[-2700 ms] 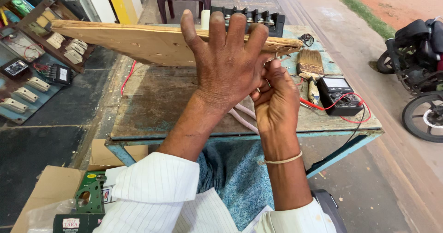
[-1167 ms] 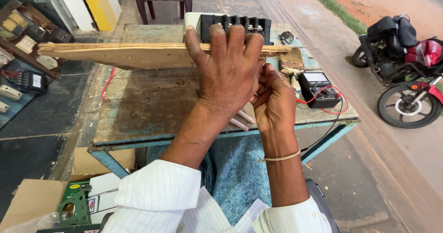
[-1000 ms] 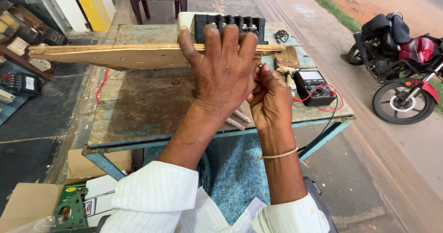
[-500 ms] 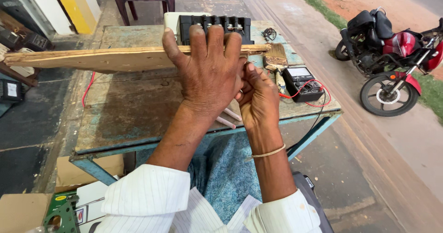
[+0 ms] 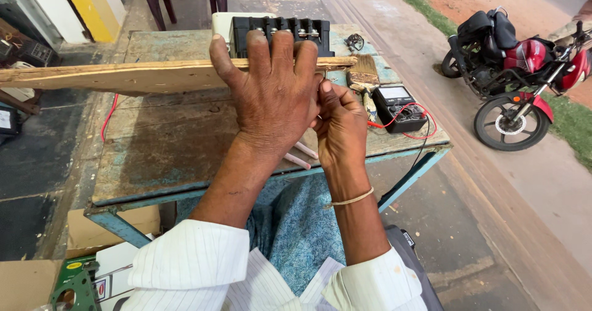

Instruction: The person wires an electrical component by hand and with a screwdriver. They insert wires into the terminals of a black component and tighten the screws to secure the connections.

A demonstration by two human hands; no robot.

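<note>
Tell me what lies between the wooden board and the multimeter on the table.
In the head view, a paintbrush lies between the wooden board and the multimeter, bristles by the board's right end, on the table.

Multimeter right of brush

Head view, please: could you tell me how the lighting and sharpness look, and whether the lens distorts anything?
Head view: soft, even daylight, no glare; the left hand and wooden board are sharp; the motorcycle at the frame edge stays fairly clear; straight lines bow slightly toward the edges.
</note>
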